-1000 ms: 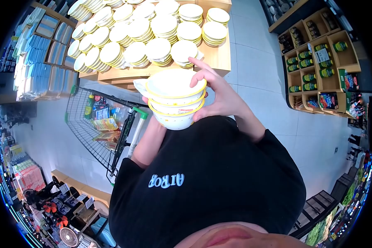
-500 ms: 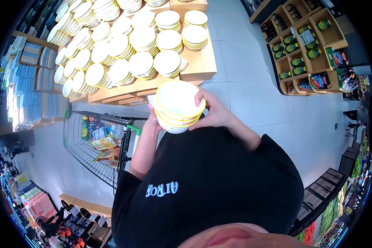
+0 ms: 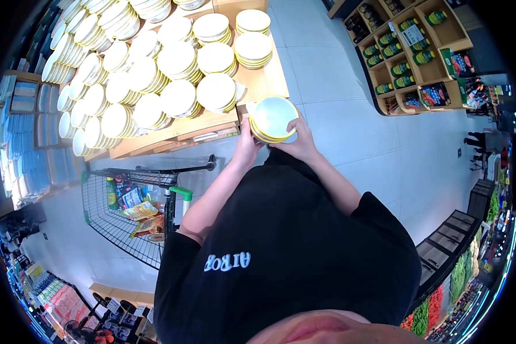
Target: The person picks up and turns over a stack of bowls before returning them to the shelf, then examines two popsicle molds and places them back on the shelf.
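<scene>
A small stack of white bowls with yellow rims [image 3: 273, 117] is held out in front of my chest, close to the display table's near right corner. My left hand [image 3: 247, 144] grips the stack from its left side, fingers partly hidden behind it. On the right side, my right hand [image 3: 300, 142] is closed round the stack, its thumb over the top bowl's rim and fingers underneath. Beyond them, many similar stacks of yellow-rimmed bowls [image 3: 216, 92] stand on the wooden table [image 3: 268, 81].
A wire shopping cart [image 3: 126, 215] with bottles and packets stands left of me, its green handle [image 3: 182, 192] near my left forearm. Wooden shelving [image 3: 436, 69] with green-labelled bottles is at the far right. Folded blue textiles [image 3: 26, 132] fill shelves at the left.
Both hands have carried the bowl stack to the right and farther from my body, and tilted it. In view, the table and cart have shifted slightly left.
</scene>
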A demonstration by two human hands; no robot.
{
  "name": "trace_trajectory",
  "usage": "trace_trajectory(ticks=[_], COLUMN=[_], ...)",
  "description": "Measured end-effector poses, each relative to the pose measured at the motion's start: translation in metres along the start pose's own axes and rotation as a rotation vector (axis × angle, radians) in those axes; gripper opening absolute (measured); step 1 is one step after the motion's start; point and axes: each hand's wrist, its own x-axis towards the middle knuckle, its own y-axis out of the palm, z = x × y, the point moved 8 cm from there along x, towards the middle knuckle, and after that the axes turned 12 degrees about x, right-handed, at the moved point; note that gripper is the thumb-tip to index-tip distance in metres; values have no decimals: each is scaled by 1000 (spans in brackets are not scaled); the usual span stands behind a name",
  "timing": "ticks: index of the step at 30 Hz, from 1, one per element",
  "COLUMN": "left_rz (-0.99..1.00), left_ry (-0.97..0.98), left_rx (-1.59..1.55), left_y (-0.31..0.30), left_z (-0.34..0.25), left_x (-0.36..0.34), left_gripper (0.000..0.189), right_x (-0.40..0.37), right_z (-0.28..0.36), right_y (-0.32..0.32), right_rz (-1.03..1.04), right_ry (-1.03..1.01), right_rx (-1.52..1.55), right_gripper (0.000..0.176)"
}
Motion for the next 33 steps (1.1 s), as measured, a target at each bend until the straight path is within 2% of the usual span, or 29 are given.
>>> trace_trajectory(ticks=[1,2,5,6,9,10,12,14,18,26,30,33], left_rz=[-38,-43,-123,-185,-293,-318,-382,-443,-552,-832,-811,-755], left_ry=[-51,-16,-96,-92,107,111,85,137,189,261,308,288], left_rx=[24,70,205,165,364,233,193,206,192,268,217,118], left_y=[2,-3,-4,-9,-15,-18,-21,-26,-28,-49,-64,-53], left_z=[-1,6,12,11,7,6,9,8,4,9,24,12], left_x=[3,20,50,66,105,115,129,140,143,151,165,158], left_gripper=[72,81,90,81,72,69,68,66,66,62,62,60], right_x=[3,8,31,41,62,67,78,87,98,116,117,116], right_z=[-11,-23,-49,-59,-89,-104,-132,-149,-162,-158,-152,-147], right_y=[-1,-4,-12,-15,-17,-16,-11,-6,-3,0,1,-9], right_rz=[-9,-16,7,20,53,94,179,195,187,314,347,217], right_ry=[-16,-33,-90,-115,-206,-158,-74,-147,-217,-199,-153,-196], right_rx=[-29,-57,-109,-122,-128,-138,-160,-158,-57,-55,-33,-23], right_gripper=[57,57,56,56,55,55,55,54,51,53,62,60])
